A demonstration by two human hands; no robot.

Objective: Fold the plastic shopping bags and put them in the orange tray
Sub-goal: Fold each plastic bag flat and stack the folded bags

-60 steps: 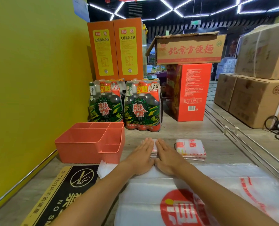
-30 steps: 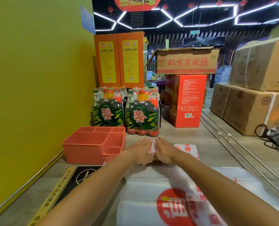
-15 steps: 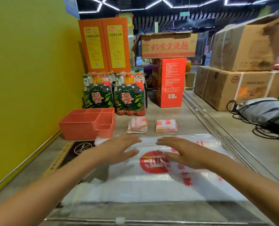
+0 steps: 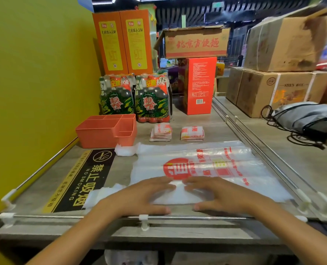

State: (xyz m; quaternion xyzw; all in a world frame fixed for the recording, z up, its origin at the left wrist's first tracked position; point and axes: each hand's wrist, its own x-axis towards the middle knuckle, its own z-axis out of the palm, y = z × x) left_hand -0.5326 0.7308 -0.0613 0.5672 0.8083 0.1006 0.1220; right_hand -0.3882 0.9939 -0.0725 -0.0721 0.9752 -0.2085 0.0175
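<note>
Now both hands have come back from the two little folded bags – left hand and right hand lie flat, fingers straight, on the big plastic bag – so another fold starts, and the orange tray waits.

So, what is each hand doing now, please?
Left hand: open, flat on the plastic bag.
Right hand: open, flat on the same bag.

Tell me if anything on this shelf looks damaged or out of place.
The top cardboard box on the right is scuffed, with its surface paper torn away in patches. The noodle carton sits with a flap hanging open. Two folded bags lie on the shelf beside the orange tray, not in it.
</note>
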